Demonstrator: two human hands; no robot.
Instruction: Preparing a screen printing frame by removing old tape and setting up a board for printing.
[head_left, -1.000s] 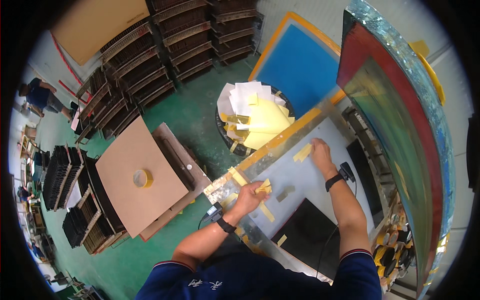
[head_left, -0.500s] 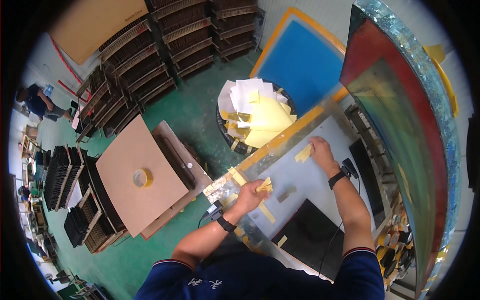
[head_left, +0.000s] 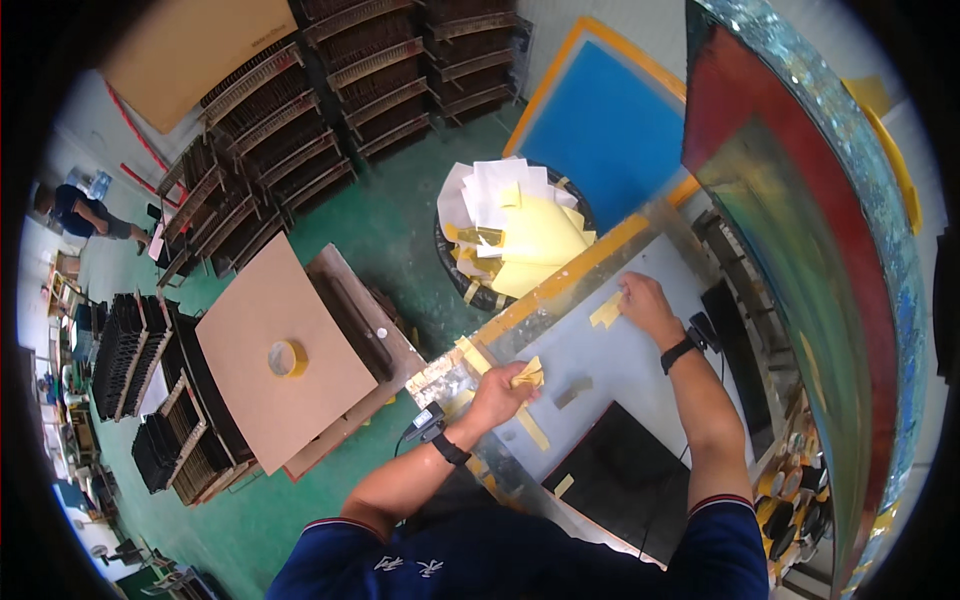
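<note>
My left hand (head_left: 499, 396) is closed round a crumpled wad of yellow masking tape (head_left: 530, 373) over the near left part of a pale screen surface (head_left: 590, 350). Farther right, the fingers of my right hand (head_left: 647, 302) pinch a short strip of yellow masking tape (head_left: 606, 311) near the far edge of that surface. Whether the strip still sticks to the surface, I cannot tell. Between the hands lies a small grey-brown patch (head_left: 574, 390). A dark rectangular panel (head_left: 620, 480) sits nearer me, with a bit of yellow tape (head_left: 564, 485) on its left corner.
Beyond the frame stands a black-lined bin (head_left: 447, 258) heaped with yellow and white paper. A roll of yellow tape (head_left: 287, 358) rests on a brown board (head_left: 290, 420) to the left. A large paint-stained screen (head_left: 800, 230) rises at the right. Racks (head_left: 370, 75) line the back; a person (head_left: 85, 212) is far left.
The view has shifted very slightly. Both hands stay in nearly the same places and keep hold of their tape.
</note>
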